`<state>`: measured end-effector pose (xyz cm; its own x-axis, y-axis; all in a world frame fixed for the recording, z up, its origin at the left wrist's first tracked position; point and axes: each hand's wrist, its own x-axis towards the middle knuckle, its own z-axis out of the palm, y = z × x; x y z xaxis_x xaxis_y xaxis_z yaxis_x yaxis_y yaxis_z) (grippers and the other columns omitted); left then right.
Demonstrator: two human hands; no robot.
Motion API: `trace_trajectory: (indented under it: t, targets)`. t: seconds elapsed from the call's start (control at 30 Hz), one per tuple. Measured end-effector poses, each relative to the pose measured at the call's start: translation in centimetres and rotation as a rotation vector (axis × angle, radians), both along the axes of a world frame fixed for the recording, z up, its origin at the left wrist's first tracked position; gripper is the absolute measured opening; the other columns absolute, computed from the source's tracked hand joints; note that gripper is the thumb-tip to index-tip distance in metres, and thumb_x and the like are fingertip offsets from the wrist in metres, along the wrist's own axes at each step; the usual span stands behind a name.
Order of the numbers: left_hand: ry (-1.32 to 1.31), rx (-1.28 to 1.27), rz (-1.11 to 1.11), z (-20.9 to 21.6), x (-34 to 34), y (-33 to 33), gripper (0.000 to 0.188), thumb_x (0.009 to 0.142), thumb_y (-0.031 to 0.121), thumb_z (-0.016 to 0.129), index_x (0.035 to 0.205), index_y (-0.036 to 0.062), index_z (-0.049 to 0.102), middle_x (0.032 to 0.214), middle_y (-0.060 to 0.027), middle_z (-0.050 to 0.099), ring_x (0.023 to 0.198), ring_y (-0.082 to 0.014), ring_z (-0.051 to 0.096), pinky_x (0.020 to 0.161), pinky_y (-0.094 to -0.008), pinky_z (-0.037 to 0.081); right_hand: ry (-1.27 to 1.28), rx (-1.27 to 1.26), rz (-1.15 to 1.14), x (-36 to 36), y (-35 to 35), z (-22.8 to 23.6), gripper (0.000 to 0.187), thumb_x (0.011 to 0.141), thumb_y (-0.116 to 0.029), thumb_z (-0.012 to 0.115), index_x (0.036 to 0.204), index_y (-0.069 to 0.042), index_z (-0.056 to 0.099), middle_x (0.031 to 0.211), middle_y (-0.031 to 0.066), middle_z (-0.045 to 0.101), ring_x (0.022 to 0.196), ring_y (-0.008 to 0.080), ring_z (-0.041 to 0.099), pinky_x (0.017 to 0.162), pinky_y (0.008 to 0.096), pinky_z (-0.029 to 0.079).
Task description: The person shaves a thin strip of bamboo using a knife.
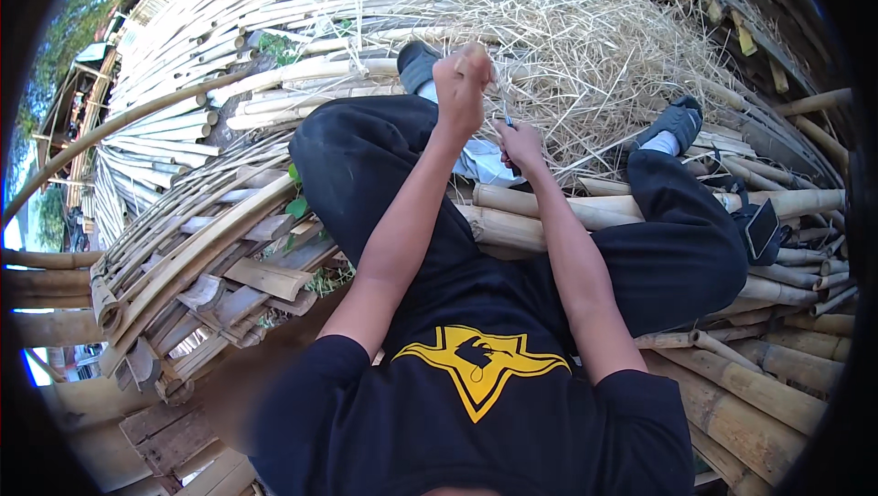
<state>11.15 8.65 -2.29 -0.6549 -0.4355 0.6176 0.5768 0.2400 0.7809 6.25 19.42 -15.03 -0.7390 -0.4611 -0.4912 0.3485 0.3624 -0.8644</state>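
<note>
My left hand (461, 85) is raised in front of me, its fingers curled closed. What they hold, if anything, is too small to make out. Lower and to the right, my right hand (521, 147) is wrapped round a knife (508, 110). Its dark handle shows below the fist, and the thin blade points up beside my left hand. Pale shavings (594, 57) lie heaped just beyond both hands. Under my right hand, between my legs, there is a crumpled white sheet (485, 163).
I sit among bamboo poles (540, 208). Split bamboo pieces (238, 249) are stacked at my left, and many poles (174, 121) lie behind them. A long curved pole (137, 117) crosses the left side. Near my right knee is a dark phone-like object (762, 229).
</note>
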Motion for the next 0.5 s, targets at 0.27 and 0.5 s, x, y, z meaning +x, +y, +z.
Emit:
trace_trajectory:
  t: [0.27,0.5]
  targets:
    - [0.221,-0.158,0.061,3.2,1.2,3.2,0.058,0.096,0.042,0.044,0.058,-0.0012,0.040,0.048,-0.0039,0.036,0.041,-0.0108,0.036,0.041,-0.0269,0.027,0.399,0.421,0.020,-0.2,0.1,1.4,0.046,0.080,-0.035,0.059,0.086,0.010,0.064,0.089,0.0339,0.061,0.094,0.0431,0.060,0.084,0.0473,0.046]
    - [0.220,-0.187,0.174,5.6,3.4,5.7,0.060,0.095,0.046,0.044,0.056,0.0006,0.033,0.051,-0.0007,0.030,0.044,-0.0089,0.026,0.040,-0.0255,0.021,0.497,0.409,0.052,-1.0,1.1,2.9,0.033,0.075,-0.027,0.060,0.085,0.004,0.067,0.093,0.0271,0.064,0.091,0.0425,0.062,0.083,0.0459,0.049]
